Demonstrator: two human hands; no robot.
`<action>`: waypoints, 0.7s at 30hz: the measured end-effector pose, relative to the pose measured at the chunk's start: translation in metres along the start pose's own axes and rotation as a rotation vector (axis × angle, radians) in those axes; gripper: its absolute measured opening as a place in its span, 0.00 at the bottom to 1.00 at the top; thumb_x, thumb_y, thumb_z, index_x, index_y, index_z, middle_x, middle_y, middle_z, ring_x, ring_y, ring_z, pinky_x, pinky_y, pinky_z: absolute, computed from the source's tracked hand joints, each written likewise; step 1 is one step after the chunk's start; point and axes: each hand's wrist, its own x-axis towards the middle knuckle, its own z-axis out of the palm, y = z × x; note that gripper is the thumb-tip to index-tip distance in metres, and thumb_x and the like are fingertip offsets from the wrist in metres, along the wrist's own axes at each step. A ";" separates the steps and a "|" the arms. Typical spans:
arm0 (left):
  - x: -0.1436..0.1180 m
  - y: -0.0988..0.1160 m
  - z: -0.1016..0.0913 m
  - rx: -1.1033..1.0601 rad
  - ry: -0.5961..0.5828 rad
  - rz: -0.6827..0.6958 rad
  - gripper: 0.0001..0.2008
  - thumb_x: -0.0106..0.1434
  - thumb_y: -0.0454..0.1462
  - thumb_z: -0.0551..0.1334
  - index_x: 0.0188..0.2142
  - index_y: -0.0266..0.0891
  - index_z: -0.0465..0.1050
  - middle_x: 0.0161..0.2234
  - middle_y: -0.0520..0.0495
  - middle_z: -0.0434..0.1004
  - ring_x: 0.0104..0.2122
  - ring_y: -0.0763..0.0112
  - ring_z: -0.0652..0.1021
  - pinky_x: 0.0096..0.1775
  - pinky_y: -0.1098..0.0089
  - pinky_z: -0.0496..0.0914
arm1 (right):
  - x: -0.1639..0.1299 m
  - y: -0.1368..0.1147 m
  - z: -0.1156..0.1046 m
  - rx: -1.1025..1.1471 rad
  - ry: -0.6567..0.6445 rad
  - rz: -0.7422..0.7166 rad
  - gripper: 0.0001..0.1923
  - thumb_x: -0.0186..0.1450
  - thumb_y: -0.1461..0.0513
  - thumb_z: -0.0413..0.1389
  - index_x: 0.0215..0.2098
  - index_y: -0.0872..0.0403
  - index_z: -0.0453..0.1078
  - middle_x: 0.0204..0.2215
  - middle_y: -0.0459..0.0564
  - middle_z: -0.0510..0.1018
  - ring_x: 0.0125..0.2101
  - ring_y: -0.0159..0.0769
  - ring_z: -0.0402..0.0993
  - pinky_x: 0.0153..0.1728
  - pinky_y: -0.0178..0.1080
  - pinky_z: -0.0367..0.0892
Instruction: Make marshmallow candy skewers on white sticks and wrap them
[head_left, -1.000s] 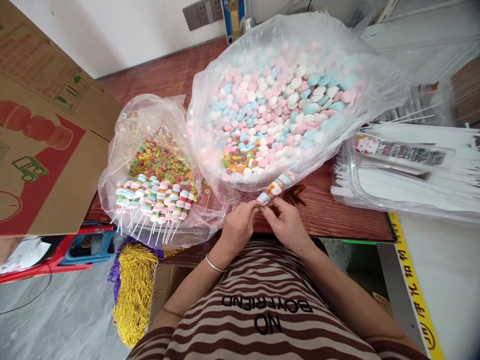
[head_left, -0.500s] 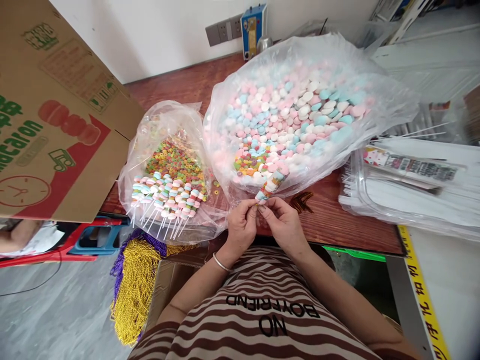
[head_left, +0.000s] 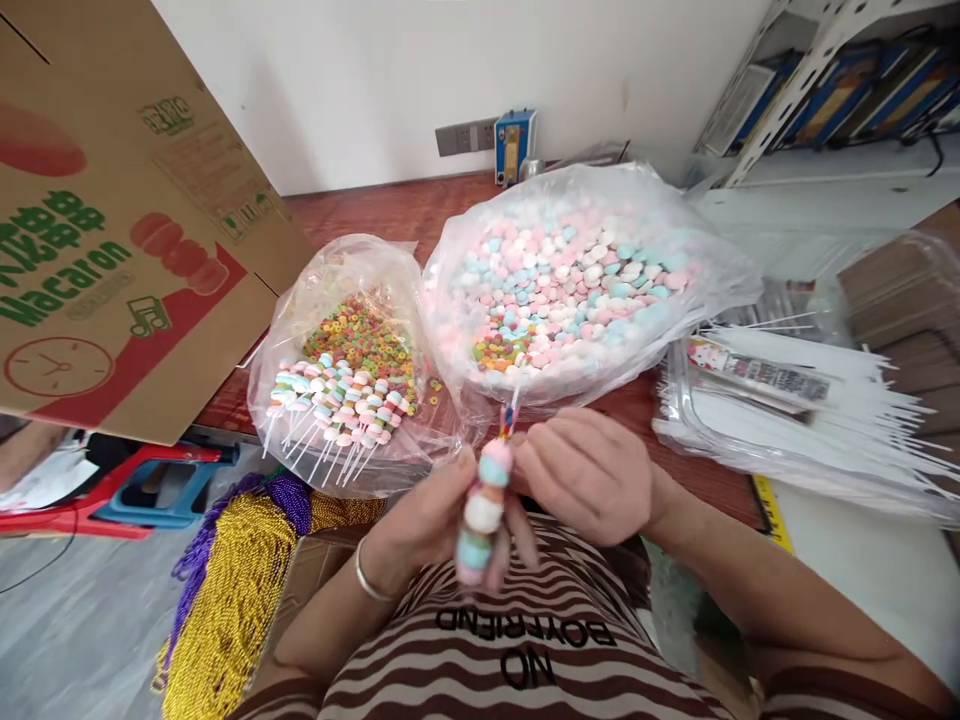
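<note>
A marshmallow skewer (head_left: 484,510), stacked in pink, blue and white with coloured rings between, lies in a printed clear wrapper. Its white stick (head_left: 516,398) points away from me, and the wrapper is gathered around it. My left hand (head_left: 431,510) is closed around the skewer from the left and below. Beside the gathered neck, my right hand (head_left: 589,475) has its fingers curled and pinched, slightly blurred; what they pinch is hidden. Just beyond sits a large clear bag of marshmallows (head_left: 577,270). Several finished-looking skewers (head_left: 341,400) rest on a bag of coloured ring candy (head_left: 360,335).
White sticks and flat printed wrappers (head_left: 757,375) lie in plastic at the right. A macaron carton (head_left: 135,240) stands at the left. Gold and purple bead strings (head_left: 240,580) hang below the table's left side. A blue device (head_left: 515,145) stands against the wall.
The skewer has turned round: its candy end now points toward me and its stick away. My left hand has shifted onto the candy, my right to the wrapper's neck. The view has tilted up.
</note>
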 end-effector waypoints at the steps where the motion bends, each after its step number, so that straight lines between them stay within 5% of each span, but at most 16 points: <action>1: 0.003 -0.001 -0.005 0.008 0.088 0.067 0.33 0.64 0.62 0.59 0.48 0.36 0.78 0.23 0.45 0.78 0.13 0.70 0.72 0.13 0.74 0.61 | 0.001 -0.005 0.001 0.025 -0.012 -0.069 0.08 0.69 0.54 0.60 0.45 0.41 0.78 0.37 0.47 0.84 0.36 0.39 0.81 0.40 0.44 0.78; 4: 0.007 -0.007 -0.020 0.147 0.148 0.252 0.35 0.54 0.54 0.73 0.57 0.43 0.73 0.31 0.45 0.82 0.23 0.65 0.80 0.21 0.71 0.71 | 0.004 -0.014 -0.002 0.007 0.024 -0.161 0.08 0.70 0.57 0.58 0.46 0.41 0.78 0.37 0.47 0.84 0.34 0.37 0.80 0.36 0.41 0.77; 7: 0.008 -0.006 -0.027 0.456 0.118 0.405 0.39 0.55 0.52 0.74 0.63 0.46 0.68 0.36 0.43 0.83 0.32 0.59 0.84 0.31 0.65 0.78 | 0.006 -0.020 -0.007 -0.054 -0.001 -0.112 0.09 0.72 0.58 0.55 0.43 0.44 0.78 0.36 0.50 0.84 0.32 0.37 0.78 0.34 0.42 0.76; 9: 0.014 0.000 -0.026 0.805 0.304 0.565 0.27 0.64 0.48 0.68 0.60 0.46 0.70 0.42 0.41 0.82 0.43 0.57 0.83 0.43 0.60 0.79 | 0.006 -0.027 -0.002 -0.012 -0.021 -0.084 0.11 0.73 0.61 0.52 0.42 0.47 0.77 0.35 0.51 0.84 0.32 0.38 0.78 0.35 0.42 0.76; 11: 0.022 0.010 -0.023 1.103 0.619 0.752 0.22 0.68 0.45 0.65 0.60 0.46 0.70 0.54 0.37 0.78 0.56 0.55 0.77 0.56 0.53 0.74 | 0.003 -0.034 0.013 0.140 -0.046 -0.030 0.11 0.73 0.64 0.50 0.41 0.51 0.75 0.33 0.52 0.82 0.33 0.37 0.78 0.35 0.39 0.75; 14: 0.032 0.019 -0.015 1.153 0.961 0.939 0.41 0.67 0.46 0.67 0.72 0.55 0.47 0.71 0.34 0.57 0.65 0.53 0.70 0.59 0.53 0.72 | -0.002 -0.032 0.041 0.448 -0.108 0.248 0.10 0.74 0.62 0.51 0.36 0.53 0.72 0.29 0.48 0.79 0.30 0.34 0.75 0.32 0.35 0.72; 16: 0.034 0.015 -0.008 1.029 0.932 0.962 0.49 0.66 0.50 0.66 0.74 0.59 0.32 0.72 0.33 0.53 0.64 0.54 0.72 0.54 0.57 0.76 | -0.001 -0.018 0.053 0.598 -0.128 0.481 0.13 0.73 0.56 0.53 0.33 0.53 0.71 0.27 0.45 0.77 0.27 0.33 0.72 0.28 0.34 0.69; 17: 0.035 0.010 -0.006 0.943 0.847 0.952 0.50 0.65 0.52 0.66 0.74 0.60 0.33 0.70 0.33 0.57 0.60 0.54 0.76 0.50 0.59 0.78 | 0.002 -0.010 0.054 0.651 -0.118 0.565 0.15 0.72 0.53 0.54 0.32 0.53 0.70 0.25 0.44 0.76 0.26 0.33 0.70 0.26 0.33 0.67; 21: 0.040 -0.022 -0.014 0.401 0.380 0.698 0.33 0.66 0.60 0.59 0.61 0.41 0.70 0.41 0.38 0.84 0.32 0.61 0.85 0.33 0.65 0.78 | 0.023 0.014 0.030 0.686 0.084 0.594 0.13 0.71 0.53 0.57 0.33 0.53 0.68 0.27 0.44 0.73 0.27 0.32 0.68 0.27 0.33 0.65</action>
